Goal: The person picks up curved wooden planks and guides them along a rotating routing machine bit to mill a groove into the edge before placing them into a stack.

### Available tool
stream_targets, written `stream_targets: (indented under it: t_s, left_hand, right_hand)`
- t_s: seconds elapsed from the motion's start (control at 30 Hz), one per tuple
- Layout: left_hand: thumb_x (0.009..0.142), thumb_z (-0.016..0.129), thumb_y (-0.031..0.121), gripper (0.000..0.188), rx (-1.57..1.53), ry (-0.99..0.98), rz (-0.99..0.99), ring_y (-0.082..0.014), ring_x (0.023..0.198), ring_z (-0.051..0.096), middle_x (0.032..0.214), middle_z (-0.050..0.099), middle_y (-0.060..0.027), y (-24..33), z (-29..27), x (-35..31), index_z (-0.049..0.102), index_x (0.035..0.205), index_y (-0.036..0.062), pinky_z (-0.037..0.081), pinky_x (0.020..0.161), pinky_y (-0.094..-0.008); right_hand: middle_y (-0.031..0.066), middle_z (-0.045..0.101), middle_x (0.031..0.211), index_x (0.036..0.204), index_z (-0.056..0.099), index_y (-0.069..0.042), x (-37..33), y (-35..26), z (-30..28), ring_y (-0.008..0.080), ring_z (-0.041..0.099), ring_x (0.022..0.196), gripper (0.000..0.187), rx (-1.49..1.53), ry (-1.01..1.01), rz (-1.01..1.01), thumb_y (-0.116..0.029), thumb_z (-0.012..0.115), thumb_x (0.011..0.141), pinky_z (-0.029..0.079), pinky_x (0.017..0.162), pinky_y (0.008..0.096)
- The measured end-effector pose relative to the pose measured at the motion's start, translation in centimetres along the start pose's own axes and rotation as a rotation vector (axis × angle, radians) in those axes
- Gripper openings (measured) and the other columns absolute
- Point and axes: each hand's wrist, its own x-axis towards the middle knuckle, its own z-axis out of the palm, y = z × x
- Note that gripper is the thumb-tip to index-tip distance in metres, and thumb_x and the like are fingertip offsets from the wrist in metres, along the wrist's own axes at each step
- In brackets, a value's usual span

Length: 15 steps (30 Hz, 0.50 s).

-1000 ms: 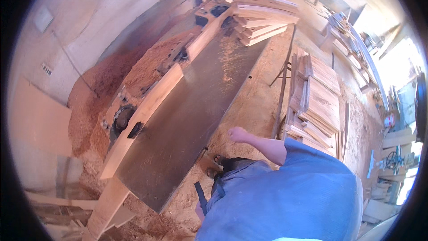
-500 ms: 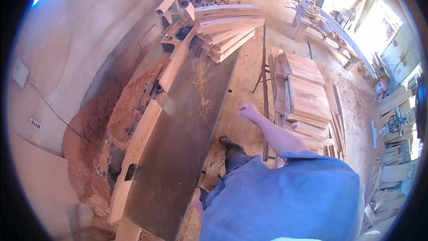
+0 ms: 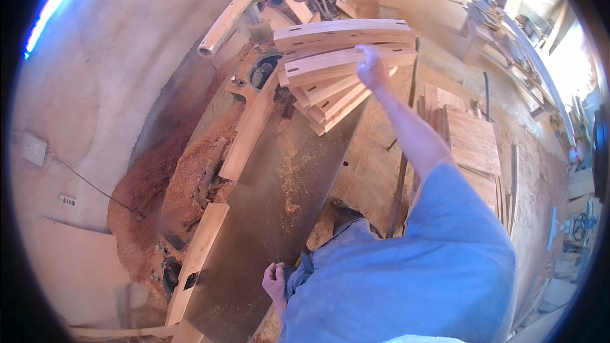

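In the head view, curved boards [image 3: 321, 65] lie stacked on the dark bench [image 3: 270, 200], upper middle: probably stiff, fairly heavy, dust-slick, best held across both edges. The right hand [image 3: 373, 68] is at them, its grip impossible to tell; the left hand [image 3: 275, 281], lower middle, curls narrow, seemingly empty.

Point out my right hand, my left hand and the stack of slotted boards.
Right hand [image 3: 373, 70], head view: middle of the hand.
Left hand [image 3: 274, 282], head view: middle of the hand.
Stack of slotted boards [image 3: 327, 65], head view: a board's surface, left of the right hand.
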Motion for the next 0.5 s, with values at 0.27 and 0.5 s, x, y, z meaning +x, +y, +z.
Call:
stream_targets:
  t_s: [0.27,0.5]
  left_hand:
    - [0.096,0.066,0.003,0.019,0.026,0.064,0.004,-0.011,0.09,0.066,0.1,0.072,-0.0051,6.9,4.4,5.2,0.069,0.113,-0.0029,0.053,0.082,-0.0254]
    - [0.097,0.064,0.006,0.019,0.075,0.109,0.011,-0.0129,0.09,0.066,0.098,0.072,-0.0068,11.2,5.1,7.5,0.067,0.113,-0.0047,0.053,0.082,-0.0258]
  right_hand:
    - [0.0172,0.057,0.137,0.13,0.058,-0.003,10.0,6.7,3.1,0.0353,0.048,0.133,0.054,-0.381,-0.113,-0.242,-0.001,0.058,0.076,0.034,0.114,0.0502]
    - [0.0139,0.06,0.121,0.117,0.064,-0.006,12.9,4.0,1.0,0.0315,0.052,0.123,0.041,-0.387,-0.368,-0.185,-0.002,0.06,0.076,0.037,0.104,0.0459]
